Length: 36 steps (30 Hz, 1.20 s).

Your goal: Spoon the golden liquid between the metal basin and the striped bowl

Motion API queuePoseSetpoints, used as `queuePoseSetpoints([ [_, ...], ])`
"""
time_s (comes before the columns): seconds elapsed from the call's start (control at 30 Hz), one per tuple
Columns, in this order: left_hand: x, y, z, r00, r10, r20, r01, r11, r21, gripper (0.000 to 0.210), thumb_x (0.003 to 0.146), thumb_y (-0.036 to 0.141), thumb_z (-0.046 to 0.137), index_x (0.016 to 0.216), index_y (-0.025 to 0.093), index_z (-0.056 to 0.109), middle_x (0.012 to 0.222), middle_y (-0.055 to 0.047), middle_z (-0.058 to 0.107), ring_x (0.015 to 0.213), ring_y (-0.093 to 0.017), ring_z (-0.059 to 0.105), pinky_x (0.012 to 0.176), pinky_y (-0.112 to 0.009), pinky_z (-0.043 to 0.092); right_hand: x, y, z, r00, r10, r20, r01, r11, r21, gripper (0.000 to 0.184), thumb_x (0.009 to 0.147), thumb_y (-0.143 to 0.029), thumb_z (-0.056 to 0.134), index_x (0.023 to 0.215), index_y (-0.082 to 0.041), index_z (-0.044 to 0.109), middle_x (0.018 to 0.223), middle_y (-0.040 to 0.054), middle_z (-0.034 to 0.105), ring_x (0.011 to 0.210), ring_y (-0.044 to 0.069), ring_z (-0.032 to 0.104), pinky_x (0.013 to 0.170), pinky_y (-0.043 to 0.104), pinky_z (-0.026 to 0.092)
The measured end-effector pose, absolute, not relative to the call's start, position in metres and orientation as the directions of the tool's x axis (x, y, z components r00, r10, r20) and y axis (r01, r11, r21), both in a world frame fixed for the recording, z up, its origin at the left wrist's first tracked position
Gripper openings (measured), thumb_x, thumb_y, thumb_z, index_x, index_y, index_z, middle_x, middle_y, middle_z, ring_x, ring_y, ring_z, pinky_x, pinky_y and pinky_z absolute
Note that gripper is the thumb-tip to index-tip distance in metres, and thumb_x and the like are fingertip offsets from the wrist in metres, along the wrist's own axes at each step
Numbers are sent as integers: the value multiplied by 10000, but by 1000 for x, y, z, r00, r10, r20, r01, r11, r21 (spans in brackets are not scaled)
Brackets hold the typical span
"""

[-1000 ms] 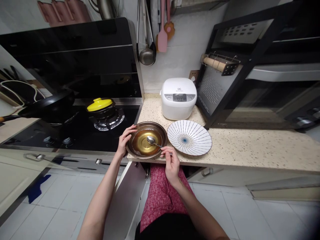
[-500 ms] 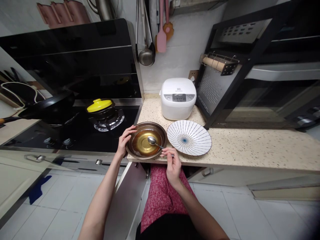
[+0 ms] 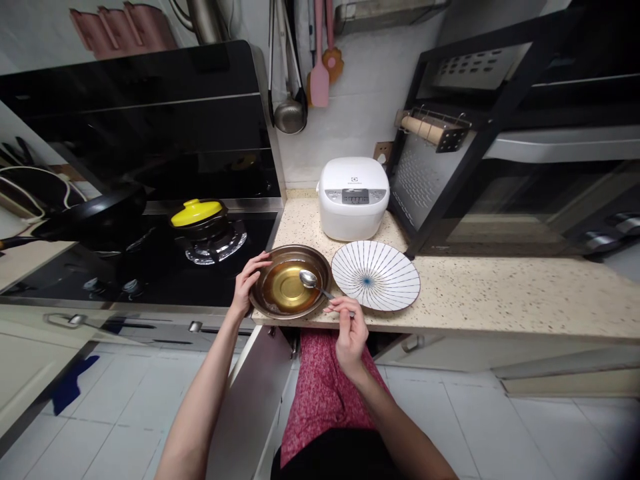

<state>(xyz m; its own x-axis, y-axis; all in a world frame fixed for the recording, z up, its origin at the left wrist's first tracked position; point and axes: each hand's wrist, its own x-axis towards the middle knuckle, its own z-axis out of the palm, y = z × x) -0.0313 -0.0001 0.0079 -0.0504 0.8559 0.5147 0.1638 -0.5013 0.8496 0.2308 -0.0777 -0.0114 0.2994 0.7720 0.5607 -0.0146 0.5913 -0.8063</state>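
Note:
A round metal bowl [image 3: 319, 301] with clear amber liquid in it stands at the counter's front edge. My left hand [image 3: 247, 283] grips its left rim, fingers over the edge and partly inside. In my right hand [image 3: 350, 330] is the handle of a metal spoon [image 3: 309, 279], pinched between closed fingers. The spoon's head hangs over the right part of the bowl; whether it touches the liquid I cannot tell. Right of the bowl lies a white plate [image 3: 383, 273] with dark radiating lines and a blue centre.
A white rice cooker [image 3: 354, 200] stands behind the plate. On the stove at left are a yellow-lidded pot [image 3: 197, 213] and a black wok [image 3: 95, 217]. A black rack [image 3: 430, 213] is to the right. Below the counter, a cabinet door [image 3: 253, 400] hangs open by my legs.
My right hand and the spoon have shifted slightly right, towards the bowl's right rim. My left hand keeps its place on the bowl. The whole view has moved a little.

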Motion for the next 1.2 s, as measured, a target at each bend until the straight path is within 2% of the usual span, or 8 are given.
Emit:
queuePoseSetpoints([
  [0.27,-32,1,8,-49,853,520,160,-507,847,336,948,423,610,1092,203,820,1428,-121,673,1485,-378,487,1303,-582,275,246,-81,7,373,721,584,33,619,-785,235,1073,-233,450,921,-230,628,971,45,681,868,172,669,807,363,581],
  [0.43,-32,1,8,-54,852,520,153,-508,848,338,945,427,617,1093,204,824,1417,-121,680,1485,-377,488,1303,-575,275,258,-78,11,433,690,580,69,616,-784,214,1068,-250,463,959,-223,644,985,66,677,910,197,671,778,382,606],
  [0.57,-32,1,7,-56,852,520,144,-508,849,336,947,423,620,1094,199,825,1418,-120,680,1484,-376,490,1303,-568,272,269,-73,9,433,630,645,162,649,-743,220,1063,-220,459,947,-213,646,982,64,678,930,196,675,790,377,614],
  [0.7,-33,2,5,-51,849,525,138,-515,846,331,948,411,620,1103,204,825,1425,-115,678,1484,-370,490,1305,-559,270,279,-67,6,371,539,756,323,689,-649,197,1042,-146,473,990,-221,648,989,54,698,965,196,685,830,371,595],
  [0.87,-33,2,5,-47,848,528,134,-518,845,319,952,389,613,1108,210,825,1427,-110,678,1487,-365,488,1303,-554,275,286,-62,6,251,410,877,481,733,-481,207,1023,-102,480,1055,-226,642,971,63,709,918,204,698,780,367,590],
  [1.07,-33,2,6,-49,844,534,142,-523,840,324,953,397,612,1102,202,823,1419,-117,682,1482,-368,492,1300,-566,276,293,-54,3,62,270,961,555,791,-258,225,1010,-79,497,1127,-216,632,942,88,713,868,218,700,687,368,588],
  [1.2,-33,2,5,-49,844,534,146,-523,840,328,952,398,607,1106,203,822,1425,-117,679,1481,-369,491,1299,-570,277,298,-52,1,-24,243,970,572,799,-186,286,972,-15,512,1143,-211,630,939,90,721,875,220,708,680,371,598],
])
